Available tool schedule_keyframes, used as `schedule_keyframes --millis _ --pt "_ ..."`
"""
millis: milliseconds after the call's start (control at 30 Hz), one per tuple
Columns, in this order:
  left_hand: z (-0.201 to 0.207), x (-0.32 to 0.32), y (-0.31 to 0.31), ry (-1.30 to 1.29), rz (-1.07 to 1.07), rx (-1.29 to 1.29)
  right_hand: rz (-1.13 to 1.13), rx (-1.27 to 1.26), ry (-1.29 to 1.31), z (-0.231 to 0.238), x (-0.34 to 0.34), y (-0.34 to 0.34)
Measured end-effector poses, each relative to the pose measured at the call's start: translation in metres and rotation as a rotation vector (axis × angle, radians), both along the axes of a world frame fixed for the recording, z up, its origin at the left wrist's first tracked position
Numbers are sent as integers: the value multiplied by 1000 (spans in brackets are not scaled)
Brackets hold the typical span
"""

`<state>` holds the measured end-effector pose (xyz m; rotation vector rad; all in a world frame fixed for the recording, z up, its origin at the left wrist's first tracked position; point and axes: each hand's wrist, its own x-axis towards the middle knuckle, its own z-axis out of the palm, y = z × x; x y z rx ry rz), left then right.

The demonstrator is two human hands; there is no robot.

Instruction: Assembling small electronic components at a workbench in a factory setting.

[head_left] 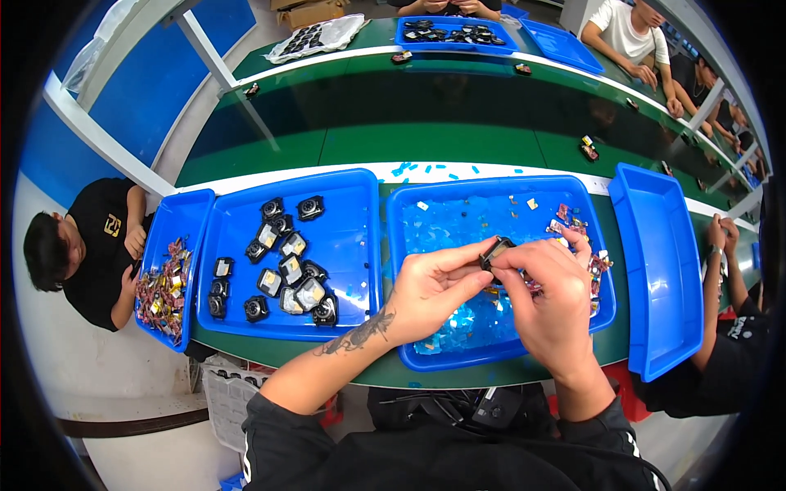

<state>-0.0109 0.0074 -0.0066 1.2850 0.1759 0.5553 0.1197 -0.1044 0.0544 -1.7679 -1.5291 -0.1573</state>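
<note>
Over the middle blue tray point(602, 245), both my hands meet on a small black device casing point(496, 250) with a frame-like edge. My left hand point(432, 293) pinches it from the left between thumb and fingers. From the right, the fingertips of my right hand point(553, 282) close on the same casing; whether they also hold a tiny part cannot be made out. Beneath my hands, the tray holds blue film scraps point(463, 323) and small wired circuit boards point(602, 266), partly hidden. Several black camera-like units point(291, 268) lie in the blue tray point(368, 245) to the left.
A narrow tray of wired boards point(168, 286) stands far left, beside a seated person point(94, 245). An upright-rimmed blue tray point(659, 270) stands right. Beyond runs a green conveyor belt point(426, 123) carrying scattered units point(589, 149). Other people sit across and at right.
</note>
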Motion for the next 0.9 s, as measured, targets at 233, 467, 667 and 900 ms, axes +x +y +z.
schedule_keyframes --millis 233,467,667,900 --pt "0 1 -3 18 13 29 -11 -45 8 1 1 -2" --pt "9 -2 -4 28 23 91 -89 45 93 3 -2 -1" --pt "7 -1 -5 37 -20 7 18 55 295 -12 6 6" --pt "0 1 -3 39 16 69 72 63 462 -19 13 8"
